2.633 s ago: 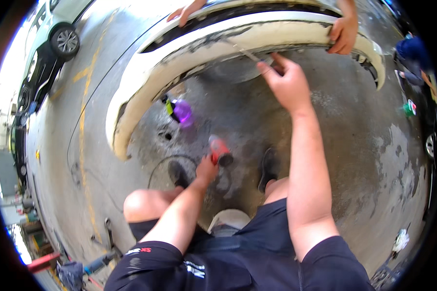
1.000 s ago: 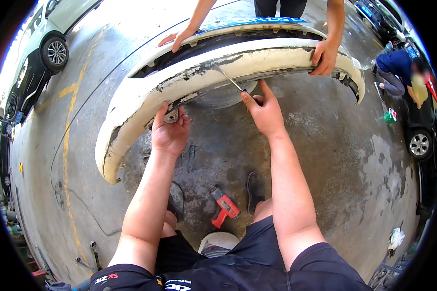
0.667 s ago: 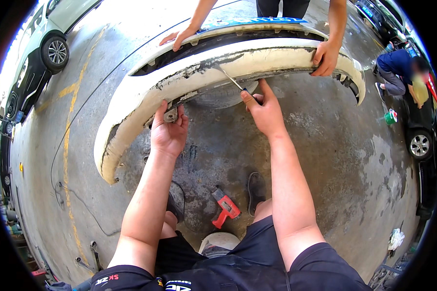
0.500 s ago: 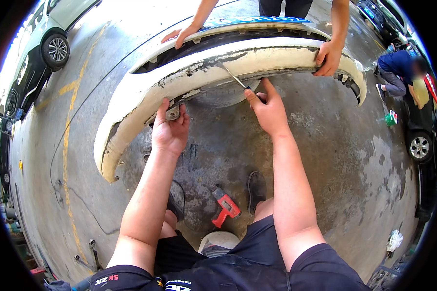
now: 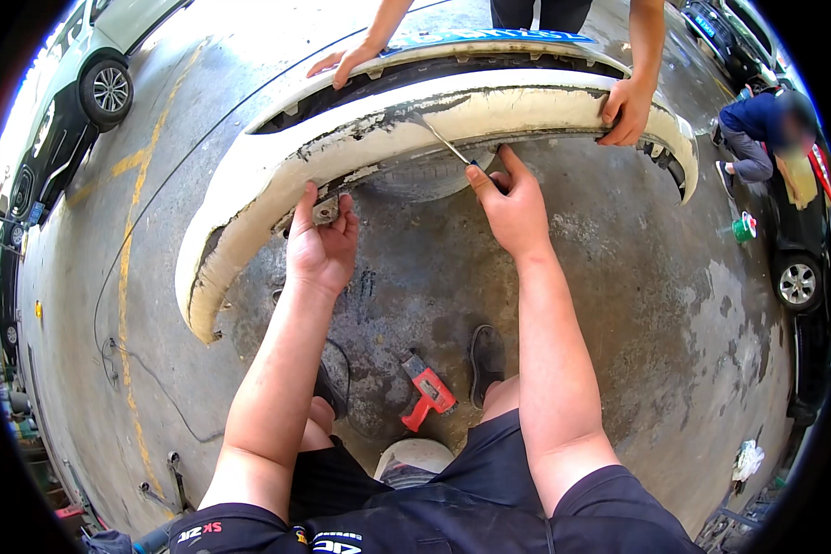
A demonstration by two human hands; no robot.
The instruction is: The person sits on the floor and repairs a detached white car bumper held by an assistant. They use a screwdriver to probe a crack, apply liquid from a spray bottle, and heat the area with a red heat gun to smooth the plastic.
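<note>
A scuffed cream-white car bumper [image 5: 499, 108] is held up off the floor in front of me, its paint cracked and worn dark along the middle. My left hand [image 5: 320, 242] grips its lower edge, thumb on the outer face and fingers curled beside a small metal bracket [image 5: 325, 212]. In my right hand [image 5: 511, 205] is a screwdriver [image 5: 449, 143] with a thin metal shaft and dark handle; its tip touches the worn patch. Across from me, another person's left-side hand [image 5: 346, 65] and right-side hand [image 5: 626, 111] steady the bumper.
A red heat gun [image 5: 428, 391] lies on the concrete between my feet, near a dark cable. Beyond the bumper is a blue plate [image 5: 489, 38]. At right, a crouching person [image 5: 757, 125] works beside a dark car [image 5: 789, 222]. A green tub [image 5: 744, 227] stands nearby.
The bumper's left end has shifted slightly left and up, my left hand moving with it. The screwdriver stays against the worn patch, and the crouching person's arm has moved a little.
</note>
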